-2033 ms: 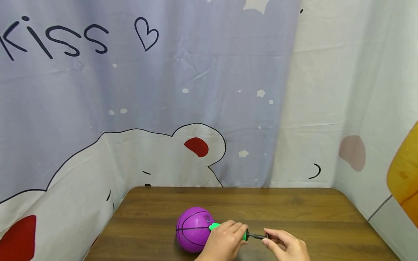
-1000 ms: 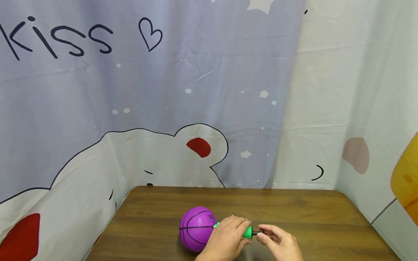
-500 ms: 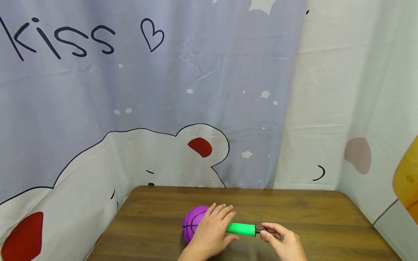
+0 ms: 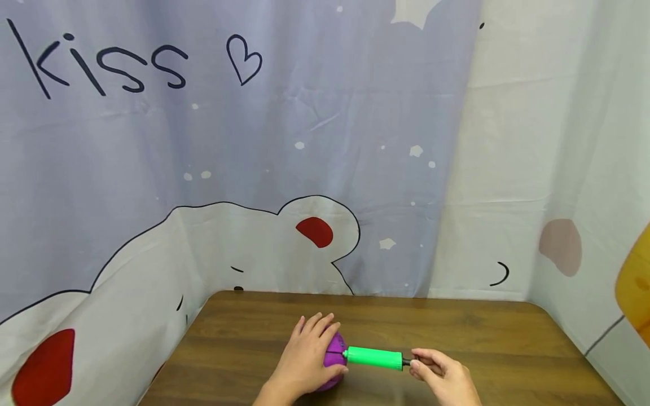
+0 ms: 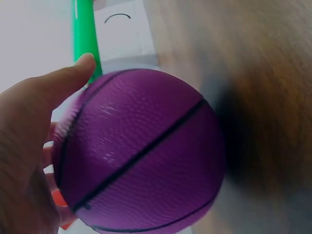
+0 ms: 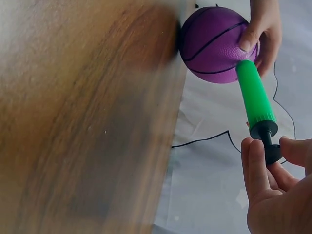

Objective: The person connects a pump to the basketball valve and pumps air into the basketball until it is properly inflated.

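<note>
A small purple basketball [image 4: 337,363] with black lines sits on the wooden table. My left hand [image 4: 303,356] holds it from the left and above, fingers spread over its side and thumb near the pump end; the left wrist view shows the ball [image 5: 141,151] close up. A green hand pump [image 4: 376,357] runs sideways from the ball's right side, its tip against the ball. My right hand [image 4: 445,376] pinches the pump's black handle [image 6: 273,154] between thumb and fingers. A short length of black rod shows between handle and barrel.
The brown wooden table [image 4: 482,338] spreads around the ball and pump. Behind and beside it hangs a printed curtain [image 4: 325,113] with a cartoon bear, stars and lettering.
My left hand has let go of the pump barrel and moved left onto the ball. The right hand has pushed the handle in toward the barrel, then stayed on it.
</note>
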### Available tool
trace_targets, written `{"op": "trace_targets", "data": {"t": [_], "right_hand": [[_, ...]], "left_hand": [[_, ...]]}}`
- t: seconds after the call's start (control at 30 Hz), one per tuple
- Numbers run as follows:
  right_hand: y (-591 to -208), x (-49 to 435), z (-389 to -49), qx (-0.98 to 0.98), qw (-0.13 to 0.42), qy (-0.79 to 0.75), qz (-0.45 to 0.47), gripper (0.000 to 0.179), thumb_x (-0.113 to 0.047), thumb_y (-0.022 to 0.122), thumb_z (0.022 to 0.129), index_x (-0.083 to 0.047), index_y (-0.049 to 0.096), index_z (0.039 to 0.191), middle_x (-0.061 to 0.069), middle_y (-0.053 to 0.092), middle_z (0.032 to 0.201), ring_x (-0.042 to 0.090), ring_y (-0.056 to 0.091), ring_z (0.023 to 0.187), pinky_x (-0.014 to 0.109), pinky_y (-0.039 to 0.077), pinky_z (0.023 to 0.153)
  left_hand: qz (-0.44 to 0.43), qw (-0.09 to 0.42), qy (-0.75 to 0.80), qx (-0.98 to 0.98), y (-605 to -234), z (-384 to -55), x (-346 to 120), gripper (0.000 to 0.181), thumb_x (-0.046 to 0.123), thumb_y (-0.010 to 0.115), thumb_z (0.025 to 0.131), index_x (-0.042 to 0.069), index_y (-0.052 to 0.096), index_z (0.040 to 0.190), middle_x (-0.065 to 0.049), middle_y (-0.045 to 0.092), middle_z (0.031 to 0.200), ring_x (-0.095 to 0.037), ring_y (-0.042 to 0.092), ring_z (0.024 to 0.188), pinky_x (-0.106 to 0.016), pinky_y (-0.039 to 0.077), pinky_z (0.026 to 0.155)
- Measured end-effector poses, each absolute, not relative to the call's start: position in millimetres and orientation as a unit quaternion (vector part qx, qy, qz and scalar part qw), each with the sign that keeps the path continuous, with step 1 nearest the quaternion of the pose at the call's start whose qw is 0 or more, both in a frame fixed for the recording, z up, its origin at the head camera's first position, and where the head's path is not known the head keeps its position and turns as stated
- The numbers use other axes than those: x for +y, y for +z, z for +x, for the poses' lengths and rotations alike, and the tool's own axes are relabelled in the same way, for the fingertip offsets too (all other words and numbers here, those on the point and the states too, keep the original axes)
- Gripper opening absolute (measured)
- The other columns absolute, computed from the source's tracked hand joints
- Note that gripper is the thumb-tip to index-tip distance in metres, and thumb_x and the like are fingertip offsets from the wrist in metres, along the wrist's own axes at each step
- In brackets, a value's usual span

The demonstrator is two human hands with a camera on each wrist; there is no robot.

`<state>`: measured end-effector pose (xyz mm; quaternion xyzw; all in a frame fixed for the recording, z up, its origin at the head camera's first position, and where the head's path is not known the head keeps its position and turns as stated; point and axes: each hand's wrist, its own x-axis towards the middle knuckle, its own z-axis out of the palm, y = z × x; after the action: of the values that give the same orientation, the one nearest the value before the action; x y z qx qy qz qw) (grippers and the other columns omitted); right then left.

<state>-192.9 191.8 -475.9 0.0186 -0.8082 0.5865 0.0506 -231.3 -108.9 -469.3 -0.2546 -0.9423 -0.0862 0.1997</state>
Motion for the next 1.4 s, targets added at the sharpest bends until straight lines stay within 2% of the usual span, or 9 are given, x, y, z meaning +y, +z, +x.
{"op": "trace_targets", "data": {"t": [0.17, 0.47, 0.57, 0.67, 0.83, 1.03, 1.13, 1.23, 1.4], "right_hand": [[-479, 197, -196, -0.818, 0.035, 0.574, 0.027, 0.036, -0.014, 0.073, 0.092, 0.007, 0.068, 0.12, 0.016, 0.076, 0.096, 0.017, 0.076, 0.081, 0.021, 0.06, 0.073], [-480, 199, -204, -0.815, 0.009, 0.578, 0.027, 0.042, -0.022, 0.071, 0.095, 0.005, 0.064, 0.126, 0.014, 0.074, 0.106, 0.023, 0.074, 0.087, 0.03, 0.062, 0.075], [-481, 198, -208, -0.819, 0.013, 0.573, 0.036, 0.045, -0.023, 0.072, 0.094, 0.002, 0.061, 0.13, 0.014, 0.07, 0.114, 0.02, 0.072, 0.089, 0.032, 0.063, 0.073], [-483, 197, -212, -0.837, 0.024, 0.541, 0.07, 0.049, -0.024, 0.073, 0.094, -0.001, 0.059, 0.134, 0.014, 0.067, 0.12, 0.013, 0.068, 0.091, 0.029, 0.061, 0.071], [-486, 191, -217, -0.883, 0.067, 0.444, 0.133, 0.054, -0.029, 0.08, 0.087, -0.007, 0.06, 0.132, 0.007, 0.065, 0.117, 0.016, 0.064, 0.097, 0.025, 0.056, 0.079], [-488, 174, -216, -0.921, 0.109, 0.337, 0.162, 0.059, -0.029, 0.086, 0.079, -0.014, 0.061, 0.131, -0.001, 0.061, 0.123, 0.024, 0.063, 0.11, 0.038, 0.056, 0.085], [-486, 162, -215, -0.927, 0.145, 0.286, 0.193, 0.056, -0.025, 0.087, 0.078, -0.015, 0.064, 0.128, 0.001, 0.061, 0.124, 0.026, 0.06, 0.114, 0.047, 0.053, 0.094], [-485, 150, -216, -0.927, 0.177, 0.232, 0.235, 0.056, -0.025, 0.087, 0.078, -0.013, 0.064, 0.128, 0.008, 0.062, 0.126, 0.031, 0.06, 0.117, 0.054, 0.05, 0.098], [-491, 135, -223, -0.916, 0.245, 0.125, 0.292, 0.065, -0.026, 0.091, 0.074, -0.009, 0.062, 0.13, 0.014, 0.064, 0.127, 0.032, 0.062, 0.114, 0.051, 0.053, 0.098]], "left_hand": [[-0.245, 0.183, -0.106, -0.946, -478, -235, -111, 0.085, 0.066, 0.077, 0.074, 0.017, 0.058, 0.141, -0.004, 0.052, 0.15, -0.033, 0.045, 0.14, -0.061, 0.04, 0.112], [-0.235, 0.172, -0.097, -0.952, -481, -239, -109, 0.08, 0.069, 0.073, 0.077, 0.019, 0.06, 0.138, -0.003, 0.057, 0.142, -0.031, 0.05, 0.133, -0.056, 0.045, 0.107], [-0.236, 0.173, -0.093, -0.952, -481, -239, -108, 0.08, 0.07, 0.072, 0.077, 0.018, 0.06, 0.137, -0.003, 0.058, 0.14, -0.031, 0.051, 0.131, -0.055, 0.045, 0.106], [-0.235, 0.174, -0.096, -0.951, -482, -240, -108, 0.078, 0.068, 0.072, 0.078, 0.017, 0.061, 0.136, -0.003, 0.058, 0.139, -0.031, 0.051, 0.13, -0.055, 0.046, 0.105], [-0.231, 0.175, -0.095, -0.952, -482, -243, -107, 0.079, 0.071, 0.07, 0.079, 0.016, 0.062, 0.135, -0.003, 0.059, 0.137, -0.029, 0.051, 0.128, -0.053, 0.047, 0.103], [-0.232, 0.171, -0.103, -0.952, -483, -244, -105, 0.077, 0.069, 0.071, 0.079, 0.015, 0.063, 0.134, -0.004, 0.06, 0.136, -0.029, 0.052, 0.127, -0.054, 0.048, 0.101], [-0.231, 0.17, -0.104, -0.952, -482, -245, -104, 0.076, 0.069, 0.071, 0.08, 0.016, 0.063, 0.134, -0.004, 0.059, 0.136, -0.029, 0.052, 0.126, -0.054, 0.048, 0.1], [-0.231, 0.166, -0.103, -0.953, -482, -246, -104, 0.078, 0.071, 0.068, 0.081, 0.016, 0.062, 0.135, -0.004, 0.059, 0.136, -0.029, 0.052, 0.126, -0.055, 0.049, 0.1], [-0.231, 0.161, -0.103, -0.954, -482, -247, -103, 0.081, 0.076, 0.063, 0.081, 0.016, 0.062, 0.136, -0.004, 0.059, 0.137, -0.029, 0.052, 0.127, -0.055, 0.048, 0.1]]}}
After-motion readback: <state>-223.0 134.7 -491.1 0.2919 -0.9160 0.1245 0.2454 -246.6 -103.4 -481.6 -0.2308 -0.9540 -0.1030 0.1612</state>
